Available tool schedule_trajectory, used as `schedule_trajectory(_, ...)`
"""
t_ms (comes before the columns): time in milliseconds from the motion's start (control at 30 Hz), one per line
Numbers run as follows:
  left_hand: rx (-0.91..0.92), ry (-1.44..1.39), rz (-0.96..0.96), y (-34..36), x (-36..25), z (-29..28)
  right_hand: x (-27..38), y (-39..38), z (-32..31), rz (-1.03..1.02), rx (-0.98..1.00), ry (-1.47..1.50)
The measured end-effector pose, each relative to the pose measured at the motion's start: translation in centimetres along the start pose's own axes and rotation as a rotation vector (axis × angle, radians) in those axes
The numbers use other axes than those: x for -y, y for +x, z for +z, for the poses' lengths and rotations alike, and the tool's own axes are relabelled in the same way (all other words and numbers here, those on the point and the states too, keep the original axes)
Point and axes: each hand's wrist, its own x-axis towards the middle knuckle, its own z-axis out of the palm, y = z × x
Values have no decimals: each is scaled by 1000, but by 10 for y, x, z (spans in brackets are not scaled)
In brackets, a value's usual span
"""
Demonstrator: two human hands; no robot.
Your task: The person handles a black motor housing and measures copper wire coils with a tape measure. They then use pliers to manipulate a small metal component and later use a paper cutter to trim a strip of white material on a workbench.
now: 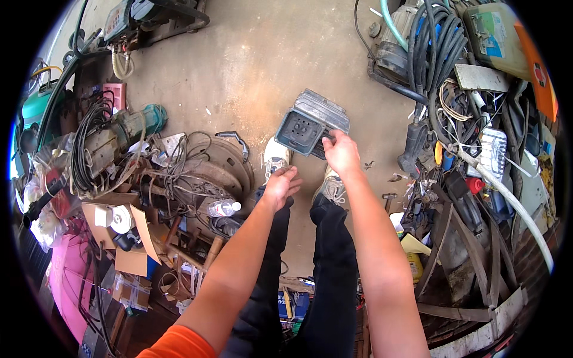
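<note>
My right hand [340,154] grips the lower right edge of a dark grey, ribbed metal housing [316,104]. The housing is held tilted above my feet, with a square, teal-grey recessed opening facing up, small holes inside it. My left hand [283,186] is lower and to the left of it, apart from it, with loosely curled fingers and nothing visible in them. Behind my hands are my white shoes [276,154] and dark trousers [325,250].
A cable reel [230,170], plastic bottle [222,208] and open cardboard box [98,224] crowd the left. A pump with coiled hose [427,48], tools and pale pipe [513,206] crowd the right. Concrete floor [227,71] lies ahead; a machine [131,24] stands at upper left.
</note>
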Motion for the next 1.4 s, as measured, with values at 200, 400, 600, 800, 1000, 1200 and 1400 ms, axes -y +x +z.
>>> schedule_trajectory(200, -168, 222, 106, -62, 23, -89, -38, -95, 8, -11, 70, -69)
schedule_trajectory(400, -526, 229, 258, -136, 125, -212, -40, -143, 9, -193, 270, -279)
schedule_trajectory(600, -596, 366, 174, -234, 283, -286, -11, -179, 19, -390, 350, -605)
schedule_trajectory(800, -784, 406, -57, -304, 402, -386, -45, -179, 54, -482, 339, -522)
schedule_trajectory(1000, -1120, 476, 104, -286, 427, -557, -76, -249, 29, -202, 179, -131)
schedule_trajectory(1200, -1419, 455, 447, -176, 388, -751, -220, -367, -11, -162, -5, -639)
schedule_trajectory(1400, -1404, 512, 405, -101, 374, -841, -228, -464, 41, 23, 13, -988)
